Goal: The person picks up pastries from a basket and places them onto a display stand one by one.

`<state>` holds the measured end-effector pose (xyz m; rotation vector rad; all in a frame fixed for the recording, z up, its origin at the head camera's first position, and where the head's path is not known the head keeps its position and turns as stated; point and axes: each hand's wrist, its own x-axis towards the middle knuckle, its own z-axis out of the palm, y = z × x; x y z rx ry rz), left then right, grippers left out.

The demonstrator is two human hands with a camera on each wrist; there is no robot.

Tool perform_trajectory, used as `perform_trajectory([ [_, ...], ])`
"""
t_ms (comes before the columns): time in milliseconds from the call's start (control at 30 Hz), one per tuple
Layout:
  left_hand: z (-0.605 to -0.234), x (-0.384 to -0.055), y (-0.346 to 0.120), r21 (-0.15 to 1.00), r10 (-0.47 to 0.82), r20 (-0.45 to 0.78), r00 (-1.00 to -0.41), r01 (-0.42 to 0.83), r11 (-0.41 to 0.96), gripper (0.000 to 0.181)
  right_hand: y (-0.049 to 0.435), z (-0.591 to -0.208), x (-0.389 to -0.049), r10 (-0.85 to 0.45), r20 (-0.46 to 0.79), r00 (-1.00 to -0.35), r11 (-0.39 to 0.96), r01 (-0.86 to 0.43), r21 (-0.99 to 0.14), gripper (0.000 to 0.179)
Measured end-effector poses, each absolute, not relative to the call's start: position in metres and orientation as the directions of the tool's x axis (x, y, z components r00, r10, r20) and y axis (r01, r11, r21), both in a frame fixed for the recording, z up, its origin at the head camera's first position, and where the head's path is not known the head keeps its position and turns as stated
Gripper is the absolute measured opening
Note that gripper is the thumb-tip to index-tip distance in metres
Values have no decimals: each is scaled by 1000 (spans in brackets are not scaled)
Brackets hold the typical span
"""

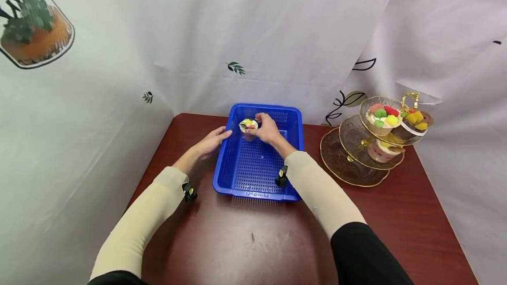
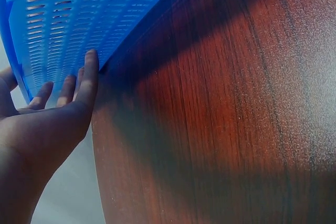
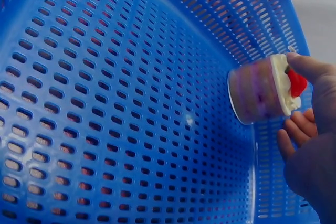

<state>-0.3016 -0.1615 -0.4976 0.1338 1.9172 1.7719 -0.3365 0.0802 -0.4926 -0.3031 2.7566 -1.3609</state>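
Blue basket (image 1: 257, 166) rim, left hand (image 1: 207, 144) touching

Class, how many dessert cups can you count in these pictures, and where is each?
4: one dessert cup held in the blue basket, two on the stand's top tier, one on the middle tier. Others may be hidden.

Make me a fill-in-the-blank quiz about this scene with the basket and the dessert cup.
1. The right hand holds a dessert cup inside the ____ perforated basket.
2. The left hand rests its straight fingers against the basket's ____ wall.
3. The three-tier glass stand carries more ____.
4. The table is reddish-brown ____.

Missing words: blue; outer; desserts; wood
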Motion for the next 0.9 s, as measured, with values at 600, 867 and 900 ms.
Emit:
perform_trajectory([
  [600, -498, -302, -162, 953, 416, -302, -858, -275, 125, 58, 73, -501, -342, -241, 52, -969, 698, -210, -684, 71],
  [867, -498, -302, -161, 953, 412, -301, -860, -266, 142, 58, 73, -501, -340, -259, 13, -966, 706, -198, -680, 72],
  [900, -498, -302, -161, 953, 411, -302, -860, -267, 141, 58, 73, -501, -340, -259, 8, -966, 709, -196, -678, 72],
])
